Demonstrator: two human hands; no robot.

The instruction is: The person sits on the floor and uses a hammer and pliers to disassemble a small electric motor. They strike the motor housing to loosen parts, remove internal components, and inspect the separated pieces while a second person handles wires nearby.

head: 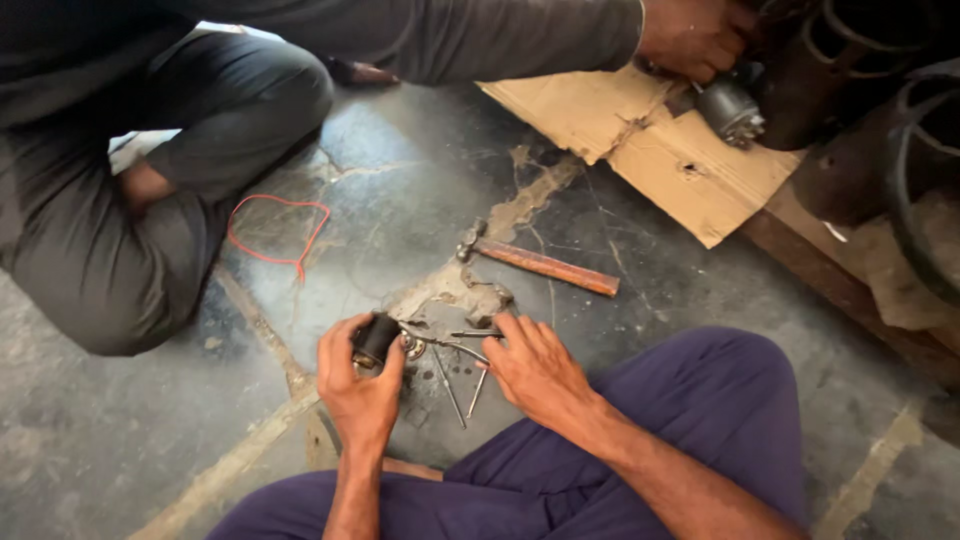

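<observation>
I'm seeing the left hand (pixel 358 392) gripping a black cylinder (pixel 375 340) w/ fingers wrapped round it, just below-left of the hammer (pixel 540 262). Right hand (pixel 535 368) is lying open, fingertips touching thin rods (pixel 462 375) on the floor. Coworker's hand (pixel 692 36) is working top right, well away from the hammer.

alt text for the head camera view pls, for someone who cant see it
Seen from above, a seated person's left hand holds a small dark cylindrical part over a cracked concrete floor, while the right hand touches thin metal rods beside it. A hammer lies just beyond, and a second person crouches opposite, one hand on a metal part above torn cardboard.
</observation>
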